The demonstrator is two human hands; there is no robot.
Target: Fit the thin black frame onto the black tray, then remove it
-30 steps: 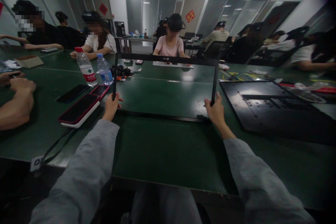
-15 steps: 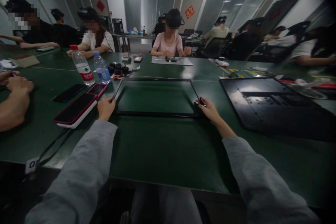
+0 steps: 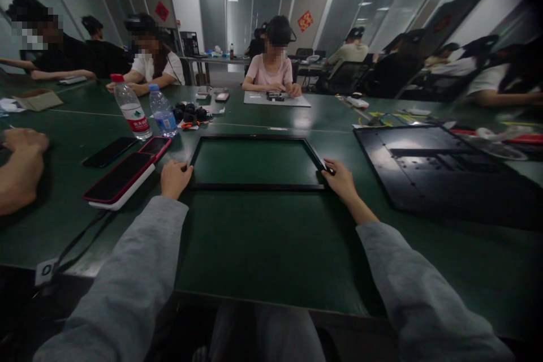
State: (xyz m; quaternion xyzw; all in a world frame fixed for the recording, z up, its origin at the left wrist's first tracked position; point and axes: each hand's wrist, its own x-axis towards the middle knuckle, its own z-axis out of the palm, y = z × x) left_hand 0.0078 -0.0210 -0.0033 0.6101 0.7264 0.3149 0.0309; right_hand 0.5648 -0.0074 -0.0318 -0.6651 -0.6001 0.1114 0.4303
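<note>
thin black frame [image 3: 258,187] is pretty much dead center of the view, lying flat at the table [image 3: 271,249], long sides running left to right. honestly can't tell if it touches the table all the way round. left hand [image 3: 175,179] has its grip pinching the left short side, and the right hand [image 3: 340,179] is pinching the right short side, so neither grip is spread.

over on the right there's a big black panel [image 3: 432,181] lying on the table, apart from the frame. left of center you've got a red-capped bottle [image 3: 133,113] and a blue-capped bottle [image 3: 162,110] standing side by side, with a dark phone [image 3: 110,151] and a red-edged device [image 3: 119,178] nearer the camera, that second one on top of something white. little pile of black bits [image 3: 190,112] just right of the bottles. far left edge has another person's arm [image 3: 19,172]. upper middle, a person in a pink top [image 3: 270,73] has both hands at a grey board [image 3: 297,99].
</note>
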